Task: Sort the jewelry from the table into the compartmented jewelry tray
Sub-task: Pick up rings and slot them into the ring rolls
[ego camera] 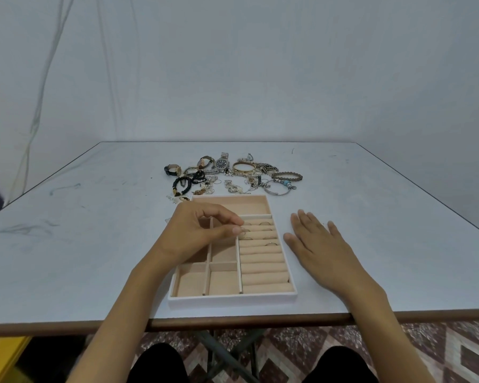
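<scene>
A white jewelry tray [233, 299] with beige lining lies near the table's front edge. It has square compartments on the left, ring rolls [263, 269] on the right and a long compartment at the back. Several rings sit in the upper ring rolls. My left hand [202, 230] hovers over the tray and pinches a small ring [242, 232] at the left end of the ring rolls. My right hand [315, 244] rests flat on the table just right of the tray, fingers apart. A pile of jewelry [233, 175] lies behind the tray.
The pile holds watches [222, 163], a gold bangle [244, 167], black beaded bracelets [181, 185], a silver hoop [278, 187] and tangled chains. The grey table [80, 244] has a brown front edge. A plain backdrop hangs behind. My knees show below.
</scene>
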